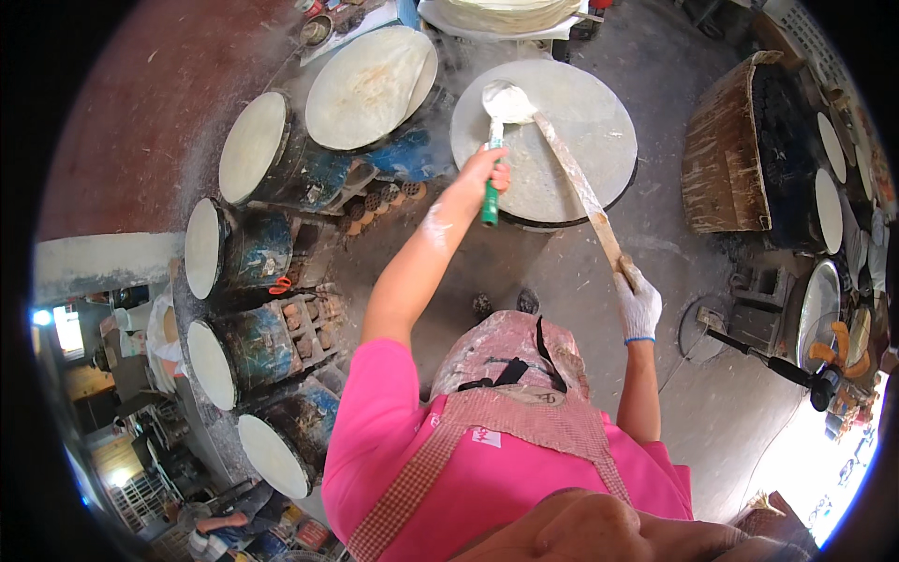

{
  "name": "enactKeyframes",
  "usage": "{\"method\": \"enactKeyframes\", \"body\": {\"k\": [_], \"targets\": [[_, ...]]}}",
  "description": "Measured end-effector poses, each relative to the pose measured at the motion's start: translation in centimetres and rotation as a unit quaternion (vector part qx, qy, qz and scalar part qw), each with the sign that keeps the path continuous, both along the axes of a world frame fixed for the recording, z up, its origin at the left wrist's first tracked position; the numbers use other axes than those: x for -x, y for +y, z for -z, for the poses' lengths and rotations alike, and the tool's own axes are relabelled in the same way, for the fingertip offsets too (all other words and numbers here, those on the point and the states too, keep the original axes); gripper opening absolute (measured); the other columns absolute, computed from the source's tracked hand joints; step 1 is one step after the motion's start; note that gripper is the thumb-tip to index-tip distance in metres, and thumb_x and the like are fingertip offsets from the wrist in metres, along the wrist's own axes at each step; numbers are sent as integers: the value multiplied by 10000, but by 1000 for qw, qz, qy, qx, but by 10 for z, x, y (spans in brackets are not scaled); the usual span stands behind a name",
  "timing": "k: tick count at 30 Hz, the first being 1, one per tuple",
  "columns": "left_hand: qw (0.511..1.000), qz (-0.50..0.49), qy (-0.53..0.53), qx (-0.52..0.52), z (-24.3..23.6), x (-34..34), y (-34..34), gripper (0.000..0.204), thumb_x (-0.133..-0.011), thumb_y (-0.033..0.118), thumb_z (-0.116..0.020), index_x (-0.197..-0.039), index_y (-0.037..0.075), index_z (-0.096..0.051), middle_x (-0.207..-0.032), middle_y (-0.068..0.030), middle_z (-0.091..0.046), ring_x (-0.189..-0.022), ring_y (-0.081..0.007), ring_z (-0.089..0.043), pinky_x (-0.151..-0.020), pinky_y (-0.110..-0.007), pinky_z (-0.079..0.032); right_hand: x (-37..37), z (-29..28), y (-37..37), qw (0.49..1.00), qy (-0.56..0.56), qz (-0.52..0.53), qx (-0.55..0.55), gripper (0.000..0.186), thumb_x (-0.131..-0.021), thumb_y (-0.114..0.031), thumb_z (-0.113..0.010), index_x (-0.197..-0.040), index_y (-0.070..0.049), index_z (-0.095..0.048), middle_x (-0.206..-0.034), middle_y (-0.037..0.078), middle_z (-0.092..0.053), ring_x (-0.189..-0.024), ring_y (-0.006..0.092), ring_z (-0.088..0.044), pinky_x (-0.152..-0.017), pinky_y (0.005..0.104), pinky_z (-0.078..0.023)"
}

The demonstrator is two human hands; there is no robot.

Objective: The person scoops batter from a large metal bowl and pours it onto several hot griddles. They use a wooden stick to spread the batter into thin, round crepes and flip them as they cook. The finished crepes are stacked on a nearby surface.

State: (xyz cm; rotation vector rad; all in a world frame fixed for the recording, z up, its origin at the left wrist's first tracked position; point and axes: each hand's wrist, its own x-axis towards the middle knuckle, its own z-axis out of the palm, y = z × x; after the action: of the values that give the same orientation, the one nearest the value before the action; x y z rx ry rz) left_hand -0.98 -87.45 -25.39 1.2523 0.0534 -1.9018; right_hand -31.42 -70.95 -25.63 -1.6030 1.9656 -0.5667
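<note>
My left hand, bare and closed, grips the green handle of a ladle. The ladle's round bowl, with white batter in it, is over the far left part of a round pale griddle. In a white glove, my right hand is wrapped around the lower end of a long, flat wooden stick. That stick slants up and left across the griddle, its tip at the ladle bowl's right edge. Whether tip and bowl touch I cannot tell.
Left of me several round pale-topped drums curve around, one bearing a thin pale sheet. A stack of round sheets stands beyond the griddle. On the right are a large rusty barrel and a fan. Another person is at lower left.
</note>
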Motion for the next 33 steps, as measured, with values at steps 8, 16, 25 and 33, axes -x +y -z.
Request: {"method": "enactKeyframes", "body": {"k": [8, 16, 25, 33], "targets": [[980, -1, 174, 95, -83, -47, 84, 330, -939, 256, -370, -1269, 273, -368, -530, 5, -322, -340, -60, -276, -253, -190, -254, -1, 4, -12, 966, -239, 91, 37, 304, -790, -69, -599, -1087, -3, -585, -1058, 90, -614, -956, 111, -554, -840, 231, -414], [955, -124, 239, 122, -48, -92, 223, 313, -928, 277, -400, -1240, 270, -406, -533, 16, -323, -325, -39, -256, -241, -171, -243, -44, 41, -58, 979, -173, -33, 101, 418, -744, -178, -636, -1134, -64, -538, -987, 121, -622, -901, 177, -589, -780, 283, -451], [850, -393, 349, 40, -9, -178, 359, 234, -926, 279, -400, -1073, 131, -505, -543, 1, -358, -354, -70, -304, -302, -193, -281, -233, 17, -185, 846, 230, -439, 197, 176, -700, -247, -608, -815, -118, -575, -751, 119, -597, -678, 294, -603, -613, 424, -458], [811, -492, 301, 102, -22, -270, 370, 306, -940, 263, -366, -1195, 126, -466, -564, 4, -346, -374, -64, -302, -330, -188, -291, -335, 27, -294, 746, 275, -532, 292, 310, -722, -173, -559, -1022, -116, -509, -969, 92, -531, -695, 264, -602, -652, 414, -455]]}}
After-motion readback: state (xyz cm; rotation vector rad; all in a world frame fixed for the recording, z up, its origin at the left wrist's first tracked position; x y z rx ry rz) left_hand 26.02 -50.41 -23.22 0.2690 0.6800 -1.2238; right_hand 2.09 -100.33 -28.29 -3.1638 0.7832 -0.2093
